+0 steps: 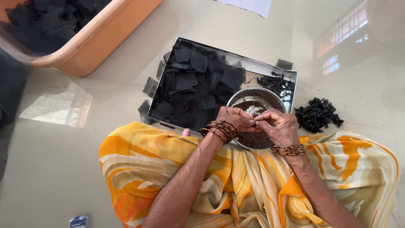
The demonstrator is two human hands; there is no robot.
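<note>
I see my left hand (233, 119) and my right hand (279, 126) meet over a round metal bowl (270, 96) of dark grains. Their fingertips touch, both with a narrow grip on something tiny I cannot make out. The bowl sits in a metal tray (253, 64) full of black squares (192, 86). A heap of black twists (317, 114) lies at 3 o'clock from the bowl.

black squares (192, 84) | orange tub (101, 40) | yellow-orange swirled cloth (147, 169) | steel bowl (270, 95)
</note>
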